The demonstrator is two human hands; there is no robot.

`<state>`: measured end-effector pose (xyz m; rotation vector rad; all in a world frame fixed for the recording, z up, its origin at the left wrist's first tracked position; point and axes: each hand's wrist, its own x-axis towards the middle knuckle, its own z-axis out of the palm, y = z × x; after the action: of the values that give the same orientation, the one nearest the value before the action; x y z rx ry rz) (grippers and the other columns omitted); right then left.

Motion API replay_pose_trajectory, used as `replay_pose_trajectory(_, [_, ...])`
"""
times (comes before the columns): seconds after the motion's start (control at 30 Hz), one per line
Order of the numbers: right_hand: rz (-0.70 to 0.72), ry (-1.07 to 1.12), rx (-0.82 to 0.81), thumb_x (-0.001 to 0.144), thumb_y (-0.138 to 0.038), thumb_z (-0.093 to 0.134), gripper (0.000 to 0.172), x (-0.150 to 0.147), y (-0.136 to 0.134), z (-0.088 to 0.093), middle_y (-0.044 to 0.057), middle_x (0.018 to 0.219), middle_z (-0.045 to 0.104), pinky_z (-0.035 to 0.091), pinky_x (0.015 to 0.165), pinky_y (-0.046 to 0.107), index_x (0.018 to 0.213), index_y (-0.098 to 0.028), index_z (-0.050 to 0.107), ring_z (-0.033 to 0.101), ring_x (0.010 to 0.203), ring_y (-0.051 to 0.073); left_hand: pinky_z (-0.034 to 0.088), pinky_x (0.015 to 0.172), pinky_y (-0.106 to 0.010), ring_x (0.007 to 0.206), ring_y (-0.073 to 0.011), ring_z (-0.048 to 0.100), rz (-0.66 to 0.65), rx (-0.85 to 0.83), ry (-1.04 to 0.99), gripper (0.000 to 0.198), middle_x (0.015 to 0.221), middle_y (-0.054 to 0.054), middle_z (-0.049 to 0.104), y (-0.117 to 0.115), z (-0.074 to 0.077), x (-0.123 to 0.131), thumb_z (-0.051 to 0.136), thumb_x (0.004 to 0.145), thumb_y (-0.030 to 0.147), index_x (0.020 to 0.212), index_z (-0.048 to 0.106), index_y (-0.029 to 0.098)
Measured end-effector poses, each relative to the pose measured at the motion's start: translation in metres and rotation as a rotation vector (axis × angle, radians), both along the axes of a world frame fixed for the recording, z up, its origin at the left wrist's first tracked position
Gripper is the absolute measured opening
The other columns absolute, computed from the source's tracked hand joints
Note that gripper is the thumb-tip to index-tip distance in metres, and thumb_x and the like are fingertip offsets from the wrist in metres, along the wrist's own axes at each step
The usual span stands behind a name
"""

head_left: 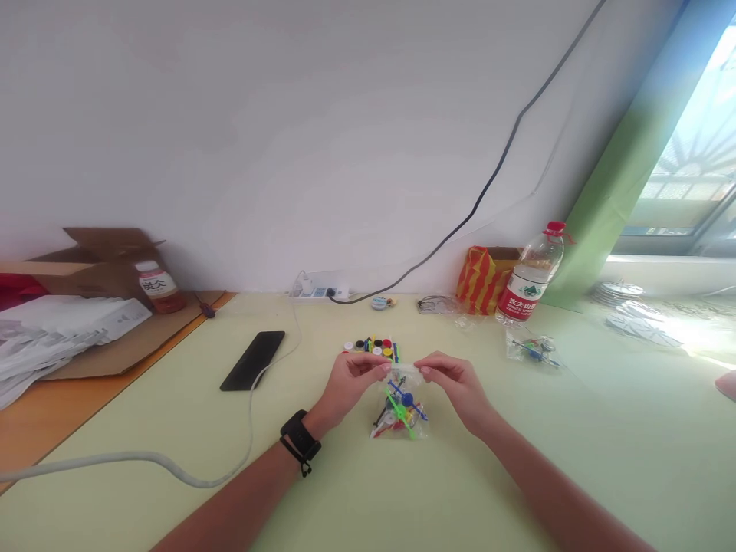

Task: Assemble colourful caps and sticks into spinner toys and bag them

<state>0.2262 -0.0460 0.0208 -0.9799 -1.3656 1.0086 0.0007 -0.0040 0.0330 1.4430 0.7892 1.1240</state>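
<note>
A small clear zip bag (401,414) hangs between my two hands, its top strip stretched level. Inside show colored plastic spinner arrows in blue and bright green, with red, yellow, white and black pieces among them. My left hand (352,383) pinches the left end of the strip between thumb and finger. On the right end, my right hand (454,383) has the same kind of pinch. Just beyond the bag lie several round colored pieces (378,347) in white, black, red and yellow, partly hidden by my left hand and the bag.
A black phone (253,360) and a white cable (251,414) lie to the left. At the right are another filled bag (534,350), a large water bottle (532,276) and stacked white discs (638,318). A power strip (322,294) sits by the wall; a cardboard box (115,261) stands back left.
</note>
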Motion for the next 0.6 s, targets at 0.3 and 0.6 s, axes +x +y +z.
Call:
replay_pose_trajectory(0.3, [-0.137,-0.155,0.09,0.084,-0.055,0.072,0.036,-0.0004,0.0014,-0.0009,0.009,0.093,0.075,0.057,0.079,0.037,0.096,-0.022,0.077,0.068,0.086,0.023,0.06,0.075,-0.03,0.081,-0.0221,0.073,0.037,0.121,0.126,0.025,0.089,-0.01,0.08,0.0034,-0.0021,-0.0001,0.085,0.075,0.036,0.089,0.081,0.015])
replay_pose_trajectory(0.6, [-0.077,-0.109,0.073,0.085,-0.046,0.072,0.025,0.006,0.0021,0.0023,0.007,0.094,0.076,0.055,0.08,0.036,0.09,-0.023,0.079,0.068,0.089,0.023,0.058,0.072,-0.028,0.076,-0.0189,0.071,0.037,0.053,0.033,0.02,0.084,-0.008,0.079,0.0056,-0.0003,-0.0023,0.084,0.074,0.031,0.086,0.082,0.015])
